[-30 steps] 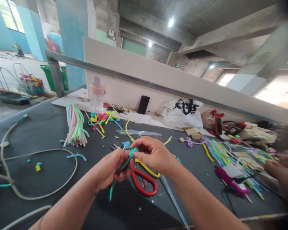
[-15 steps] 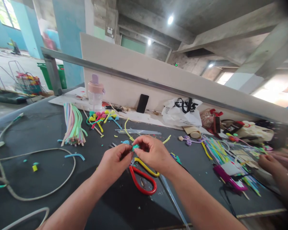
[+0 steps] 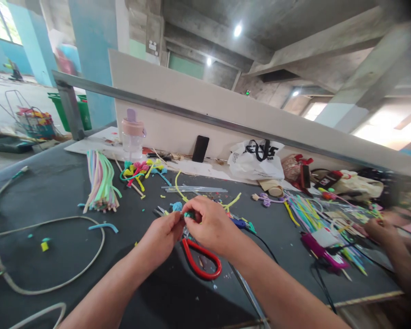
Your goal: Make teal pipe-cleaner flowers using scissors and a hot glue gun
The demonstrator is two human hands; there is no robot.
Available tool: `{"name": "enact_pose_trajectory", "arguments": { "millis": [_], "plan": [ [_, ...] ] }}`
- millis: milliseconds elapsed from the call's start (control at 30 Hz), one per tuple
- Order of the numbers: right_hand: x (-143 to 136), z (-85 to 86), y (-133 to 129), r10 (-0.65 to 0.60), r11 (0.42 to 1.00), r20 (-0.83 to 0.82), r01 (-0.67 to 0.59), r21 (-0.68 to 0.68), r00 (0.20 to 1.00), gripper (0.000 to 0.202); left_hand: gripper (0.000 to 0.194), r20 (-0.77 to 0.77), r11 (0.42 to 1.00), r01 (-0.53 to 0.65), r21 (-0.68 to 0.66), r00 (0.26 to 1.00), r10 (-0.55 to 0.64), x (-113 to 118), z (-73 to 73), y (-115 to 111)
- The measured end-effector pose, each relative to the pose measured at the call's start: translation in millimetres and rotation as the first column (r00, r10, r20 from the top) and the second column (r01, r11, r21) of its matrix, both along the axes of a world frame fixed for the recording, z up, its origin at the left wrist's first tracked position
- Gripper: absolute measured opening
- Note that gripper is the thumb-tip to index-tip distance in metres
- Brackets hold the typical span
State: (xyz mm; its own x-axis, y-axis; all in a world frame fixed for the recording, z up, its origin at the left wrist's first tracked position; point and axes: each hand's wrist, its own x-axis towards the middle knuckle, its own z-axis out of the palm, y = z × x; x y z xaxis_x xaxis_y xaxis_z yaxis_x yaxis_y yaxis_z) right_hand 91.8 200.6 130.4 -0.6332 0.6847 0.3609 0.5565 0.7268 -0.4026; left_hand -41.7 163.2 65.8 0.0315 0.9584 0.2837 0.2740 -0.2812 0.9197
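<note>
A small teal cord piece (image 3: 188,214) sits pinched between my left hand (image 3: 162,235) and my right hand (image 3: 210,226), both clenched on it just above the dark tabletop (image 3: 71,256). Red-handled scissors (image 3: 202,260) lie right below.

The two hands hide most of the little teal piece (image 3: 188,214); only a bit peeks out between the fingertips, so its shape is hard to tell. The left hand (image 3: 162,237) and the right hand (image 3: 210,226) also cover the top of the red scissors (image 3: 202,262). Another person's hand (image 3: 380,228) at the far right is blurry. The white cord (image 3: 55,256) on the bench (image 3: 55,192) runs off the left edge.
</note>
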Motion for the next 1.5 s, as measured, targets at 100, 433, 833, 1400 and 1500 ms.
{"name": "enact_pose_trajectory", "arguments": {
  "millis": [100,433,833,1400,1500],
  "plan": [
    [1,4.4,-1,0.003,1.000,0.013,-0.003,-0.008,1.000,0.020,0.018,0.099,0.998,0.045,-0.032,0.994,-0.042,1,-5.7,2],
    [26,21.5,-3,-0.021,0.911,-0.256,-0.087,-0.404,0.967,0.048,0.029,0.537,0.944,0.213,-0.253,0.842,-0.046,-5,10.1,-9],
    [18,-1.3,-16,-0.067,0.832,-0.443,-0.195,-0.519,0.894,0.034,0.018,0.818,0.877,0.424,-0.225,0.571,-0.066,-9,5.2,-10],
    [61,-26.6,2,-0.325,0.885,-0.513,0.063,-0.462,0.794,0.031,0.020,0.913,0.809,0.576,0.118,0.257,-0.316,-19,1.4,-13],
    [100,-43.1,6,-0.415,0.895,-0.374,0.300,-0.329,0.830,0.032,0.028,0.840,0.856,0.514,0.045,0.444,-0.311,-21,1.4,-12]
  ]
}}
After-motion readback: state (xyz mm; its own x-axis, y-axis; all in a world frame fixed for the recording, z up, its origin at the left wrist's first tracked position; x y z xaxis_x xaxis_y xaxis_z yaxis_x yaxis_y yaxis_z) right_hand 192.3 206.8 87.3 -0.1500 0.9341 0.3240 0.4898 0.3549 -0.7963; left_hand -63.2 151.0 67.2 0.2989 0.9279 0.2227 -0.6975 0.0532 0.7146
